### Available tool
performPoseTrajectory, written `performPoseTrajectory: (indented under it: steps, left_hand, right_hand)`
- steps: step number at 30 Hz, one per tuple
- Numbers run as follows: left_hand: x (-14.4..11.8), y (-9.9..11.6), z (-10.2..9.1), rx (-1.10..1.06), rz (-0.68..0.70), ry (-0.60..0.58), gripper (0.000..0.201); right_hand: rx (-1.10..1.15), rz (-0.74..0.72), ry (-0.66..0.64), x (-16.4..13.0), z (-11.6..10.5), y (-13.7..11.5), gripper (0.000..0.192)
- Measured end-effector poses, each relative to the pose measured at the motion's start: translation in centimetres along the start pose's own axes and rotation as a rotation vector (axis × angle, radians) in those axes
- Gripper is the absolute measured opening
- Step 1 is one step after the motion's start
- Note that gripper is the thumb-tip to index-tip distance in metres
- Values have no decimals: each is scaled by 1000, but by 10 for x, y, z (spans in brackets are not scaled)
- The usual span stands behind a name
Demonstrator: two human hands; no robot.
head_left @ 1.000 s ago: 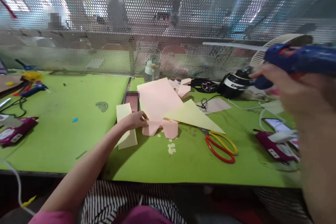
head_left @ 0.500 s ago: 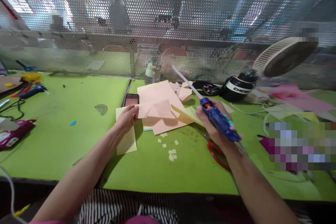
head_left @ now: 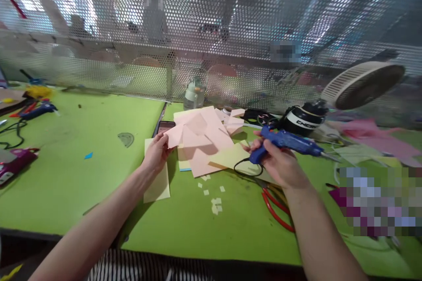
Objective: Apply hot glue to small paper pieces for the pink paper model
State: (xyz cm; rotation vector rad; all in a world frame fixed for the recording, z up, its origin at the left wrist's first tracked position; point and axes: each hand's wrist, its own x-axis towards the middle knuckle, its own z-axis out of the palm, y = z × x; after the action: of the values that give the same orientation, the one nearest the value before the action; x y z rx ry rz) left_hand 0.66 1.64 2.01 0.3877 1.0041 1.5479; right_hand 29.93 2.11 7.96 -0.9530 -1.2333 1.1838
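Two hands are busy: the left hand [head_left: 157, 154] pinches the pink paper [head_left: 198, 140], the right hand [head_left: 280, 164] squeezes the glue gun [head_left: 285, 141], so gluing looks next.

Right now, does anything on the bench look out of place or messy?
Small paper scraps lie scattered on the green table, and red scissors sit partly under the right hand holding the glue gun.

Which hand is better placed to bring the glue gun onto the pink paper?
Right, likely: the right hand already grips the blue glue gun, while the left hand holds the pink paper.
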Motion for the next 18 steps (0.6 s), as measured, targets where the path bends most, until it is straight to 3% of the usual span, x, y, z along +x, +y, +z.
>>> performPoseTrajectory:
  steps: [6,14,18]
  left_hand:
    - [1,-9,-1,24,-41,-55,6]
    - [4,-18,-1,83,-57,-136,16]
    - [1,-16,-1,101,-56,-139,16]
  right_hand:
    - [-4,-187,-52,-8,-14,-10,48]
    - [-146,-57,-334,-16,-22,-7,46]
    - [-124,-70,-381,-16,-17,4,49]
